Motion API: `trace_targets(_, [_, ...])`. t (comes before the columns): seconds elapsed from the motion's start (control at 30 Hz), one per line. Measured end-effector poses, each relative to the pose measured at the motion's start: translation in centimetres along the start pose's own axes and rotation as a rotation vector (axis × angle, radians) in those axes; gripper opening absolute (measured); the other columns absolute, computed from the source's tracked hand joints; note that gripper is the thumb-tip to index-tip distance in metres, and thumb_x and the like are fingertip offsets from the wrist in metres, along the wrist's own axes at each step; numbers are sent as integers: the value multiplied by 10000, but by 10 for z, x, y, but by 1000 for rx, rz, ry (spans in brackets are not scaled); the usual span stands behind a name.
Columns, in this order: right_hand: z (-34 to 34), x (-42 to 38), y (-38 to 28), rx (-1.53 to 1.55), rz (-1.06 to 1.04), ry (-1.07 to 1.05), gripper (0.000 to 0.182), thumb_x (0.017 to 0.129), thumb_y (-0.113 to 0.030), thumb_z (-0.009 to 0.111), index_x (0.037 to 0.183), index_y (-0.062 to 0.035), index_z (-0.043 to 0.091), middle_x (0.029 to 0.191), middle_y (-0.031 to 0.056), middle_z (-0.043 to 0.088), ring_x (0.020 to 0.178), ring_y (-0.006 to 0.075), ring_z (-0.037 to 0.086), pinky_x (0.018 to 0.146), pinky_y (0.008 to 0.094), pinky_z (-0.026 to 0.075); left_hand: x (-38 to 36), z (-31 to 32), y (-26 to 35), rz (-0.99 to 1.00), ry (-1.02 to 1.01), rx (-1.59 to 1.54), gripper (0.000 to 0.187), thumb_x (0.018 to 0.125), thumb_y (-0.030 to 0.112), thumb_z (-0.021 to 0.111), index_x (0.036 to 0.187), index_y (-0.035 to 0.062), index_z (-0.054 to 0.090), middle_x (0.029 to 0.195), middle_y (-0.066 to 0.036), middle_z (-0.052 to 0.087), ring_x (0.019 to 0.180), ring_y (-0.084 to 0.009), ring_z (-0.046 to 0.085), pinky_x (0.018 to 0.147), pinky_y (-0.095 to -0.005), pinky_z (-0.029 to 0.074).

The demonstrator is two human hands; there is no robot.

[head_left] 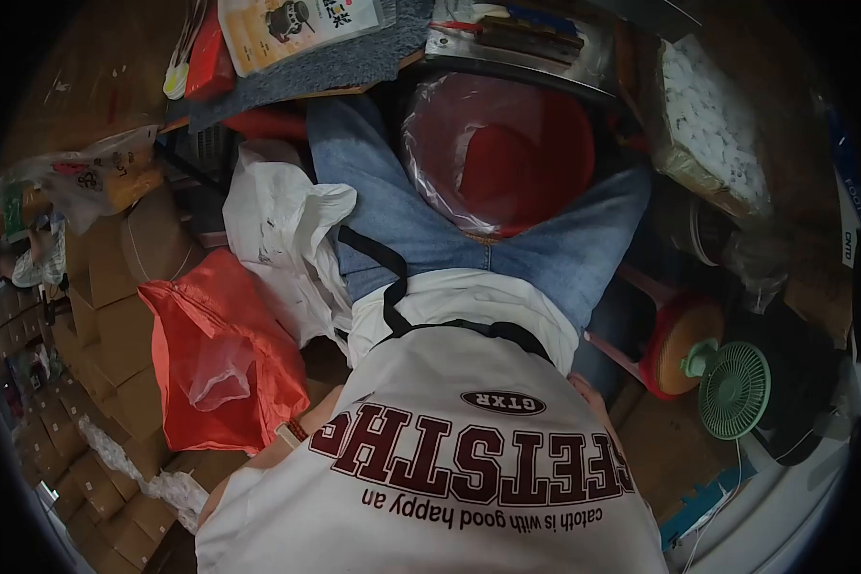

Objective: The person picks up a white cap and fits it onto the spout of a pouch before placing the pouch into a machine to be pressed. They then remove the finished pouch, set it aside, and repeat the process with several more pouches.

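My left hand (321,411) is mostly hidden at the side of the white printed shirt (469,373), with a beaded bracelet and a light band at its wrist. Its fingers do not show. Beside it is an orange-red bag (187,368) with clear plastic inside. Only a sliver of skin shows of my right hand (588,390), at the shirt's other edge; what it touches is hidden. A black strap (392,287) crosses the waist. Between the knees in blue jeans (354,163) stands a red bucket (555,129) lined with clear plastic.
A white plastic bag (273,206) lies by the left thigh. On the right are a round-seated stool (684,335), a green fan (734,390) and a bag of white pieces (713,115). Ahead is a metal tray (450,43). Cardboard boxes (115,335) and a distant person (43,253) are left.
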State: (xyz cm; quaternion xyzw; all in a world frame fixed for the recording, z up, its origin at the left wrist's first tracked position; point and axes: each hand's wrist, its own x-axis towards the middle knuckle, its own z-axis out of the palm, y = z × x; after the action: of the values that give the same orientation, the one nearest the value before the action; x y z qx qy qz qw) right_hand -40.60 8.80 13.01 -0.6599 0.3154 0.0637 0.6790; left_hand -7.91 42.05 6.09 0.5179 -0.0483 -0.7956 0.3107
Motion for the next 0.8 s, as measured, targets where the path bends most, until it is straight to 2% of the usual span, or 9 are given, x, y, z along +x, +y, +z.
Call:
trace_targets(0.13, [8, -15, -2, 473, 138, 116, 180, 794, 16, 686, 839, -44, 523, 788, -47, 522, 750, 35, 461, 667, 187, 364, -31, -41, -45, 24, -75, -67, 300, 873, 126, 641, 1094, -76, 628, 1007, -62, 689, 910, -127, 634, 832, -230, 479])
trace_targets(0.17, [7, -16, 2, 640, 149, 111, 194, 796, 20, 686, 800, -61, 509, 737, -64, 502, 721, 18, 440, 646, 180, 349, -61, -34, -13, 26, -82, -65, 300, 873, 126, 641, 1094, -76, 628, 1007, -62, 689, 910, -127, 634, 832, -230, 479])
trace_targets(0.23, [7, -8, -5, 659, 109, 144, 203, 796, 29, 677, 787, -69, 499, 729, -68, 494, 700, 10, 435, 638, 168, 341, -59, 8, 109, 216, 64, -199, 141, 881, 44, 604, 940, -47, 695, 862, -5, 700, 750, -63, 623, 715, -194, 480])
trace_targets(0.33, [13, 21, -6, 674, 106, 257, 211, 796, 46, 660, 774, -77, 490, 715, -76, 480, 675, 2, 430, 627, 153, 334, -39, -2, 136, 206, 206, -130, 180, 913, 68, 588, 751, 10, 640, 715, 66, 587, 655, -21, 489, 637, -203, 400])
trace_targets(0.37, [15, 29, -7, 657, 146, 339, 207, 796, 54, 651, 775, -76, 491, 707, -79, 473, 670, 1, 431, 624, 150, 334, -23, 1, 141, 276, 214, -190, 190, 919, 103, 604, 744, 33, 626, 676, 42, 582, 571, -19, 476, 537, -187, 361])
trace_targets(0.5, [12, 70, -21, 596, 111, 359, 191, 806, 80, 610, 789, -72, 496, 700, -82, 476, 666, -2, 448, 623, 150, 344, 6, 8, 182, 196, 93, -125, 266, 933, 181, 618, 698, 59, 593, 651, 73, 505, 590, -25, 414, 575, -190, 322])
trace_targets(0.63, [16, 111, -34, 675, 89, 291, 142, 837, 55, 623, 830, -53, 532, 738, -42, 586, 669, -4, 496, 596, 157, 365, 34, 21, 221, 256, -79, -173, 204, 931, 181, 630, 767, 65, 593, 642, 75, 515, 541, -1, 402, 500, -164, 288])
trace_targets(0.7, [13, 119, -47, 683, 117, 280, 126, 847, 32, 643, 848, -47, 545, 747, -24, 620, 664, -4, 509, 584, 159, 372, 44, 41, 240, 196, 115, -36, 169, 913, 135, 652, 769, 64, 597, 651, 77, 547, 537, 14, 420, 477, -165, 302])
trace_targets(0.8, [15, 132, -61, 552, 208, 236, 144, 846, -31, 698, 883, -37, 560, 730, -7, 646, 638, -5, 512, 556, 160, 367, 59, 36, 227, 355, 216, 23, 161, 898, 126, 671, 779, 50, 594, 646, 70, 569, 542, 20, 439, 472, -168, 323])
